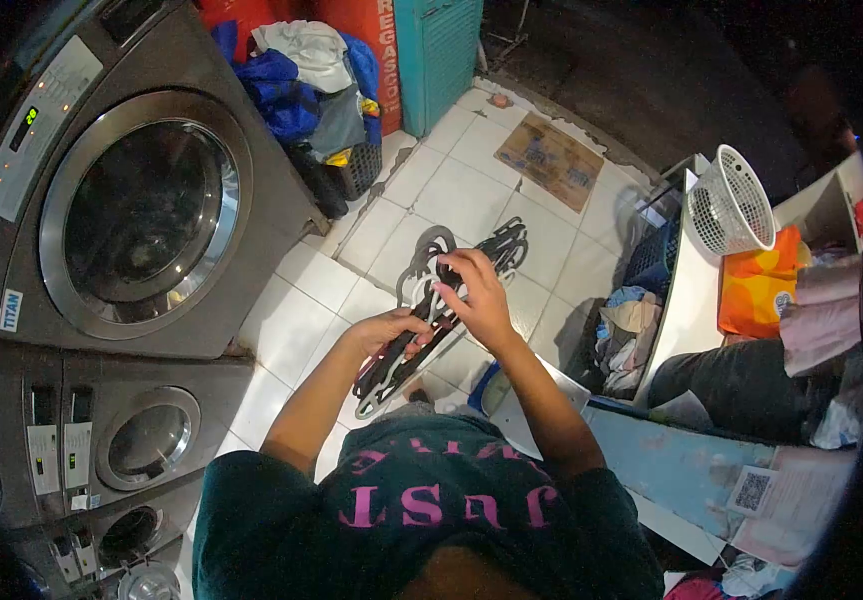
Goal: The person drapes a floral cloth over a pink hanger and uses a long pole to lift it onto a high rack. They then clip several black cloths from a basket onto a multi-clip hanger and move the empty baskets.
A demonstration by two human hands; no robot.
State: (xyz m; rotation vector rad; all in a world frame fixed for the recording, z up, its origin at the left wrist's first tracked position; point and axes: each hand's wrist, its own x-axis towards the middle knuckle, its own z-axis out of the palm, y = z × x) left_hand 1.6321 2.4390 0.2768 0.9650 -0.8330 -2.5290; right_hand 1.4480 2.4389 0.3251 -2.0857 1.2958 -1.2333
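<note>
A bundle of clothes hangers [391, 372], mostly black with a few pale ones, is held in front of my body over the tiled floor. My left hand [391, 332] is closed around the middle of the bundle. Toward the hook end, my right hand [476, 298] has its fingers curled in on the hangers, with thumb and forefinger near the hooks. Dark hooks [433, 242] stick out past my fingers. How many hangers each hand grips is hidden by overlap.
Grey front-loading machines [151, 210] line the left side. A basket [363, 172] heaped with clothes stands ahead near a teal cabinet [441, 60]. Cardboard [549, 160] lies on the tiles. On the right are a white counter [679, 300], a white basket [731, 205] and an orange bag [756, 285].
</note>
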